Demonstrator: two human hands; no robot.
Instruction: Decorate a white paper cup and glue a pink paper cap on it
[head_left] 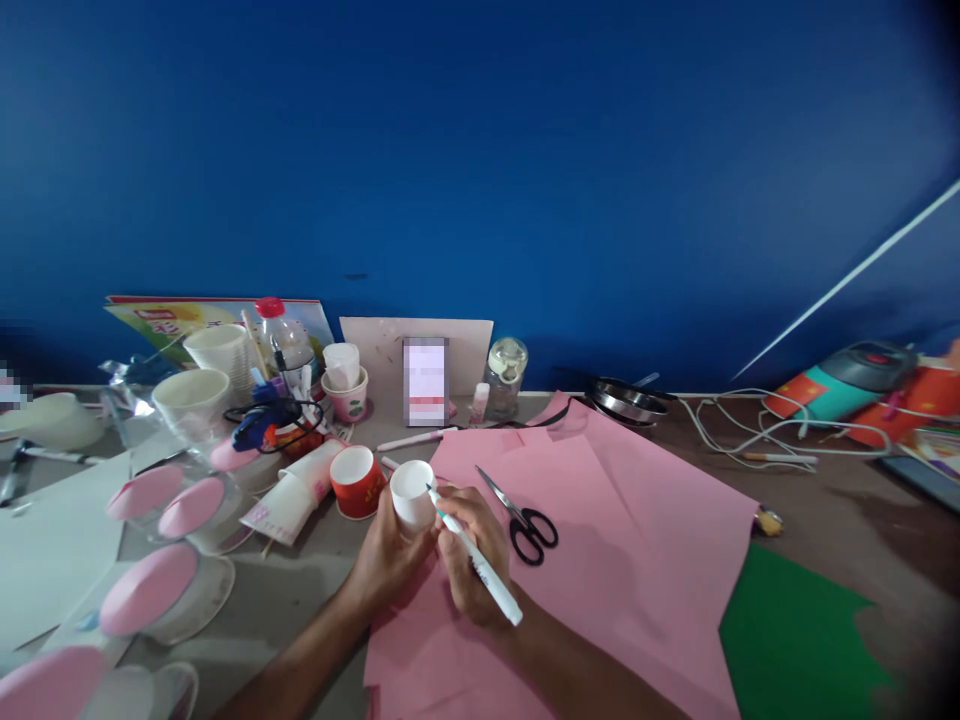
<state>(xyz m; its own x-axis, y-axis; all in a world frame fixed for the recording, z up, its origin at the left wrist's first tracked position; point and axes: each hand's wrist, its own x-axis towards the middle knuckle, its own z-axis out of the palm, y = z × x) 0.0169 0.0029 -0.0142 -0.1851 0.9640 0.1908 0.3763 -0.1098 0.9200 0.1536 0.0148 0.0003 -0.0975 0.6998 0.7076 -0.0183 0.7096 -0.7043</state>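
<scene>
My left hand (391, 550) is wrapped round a small white paper cup (412, 490), its open mouth tilted toward me. In my right hand (474, 560) is a white marker (487, 580), gripped like a pen, with its dark tip at the cup's rim. Both hands are over pink paper sheets (600, 560). Black-handled scissors (525, 525) lie on the pink paper, right of my right hand, blades a little apart. Just left of the white cup stands a red paper cup (356, 482).
On the left, several paper cups with pink discs (150, 590) lie sideways. Behind are stacked cups (217, 355), a red-capped bottle (277, 330), a phone (425, 385), a glass jar (507, 380) and a dark pan (628, 400). Green paper (795, 640) and tangled cables (735, 425) are at right.
</scene>
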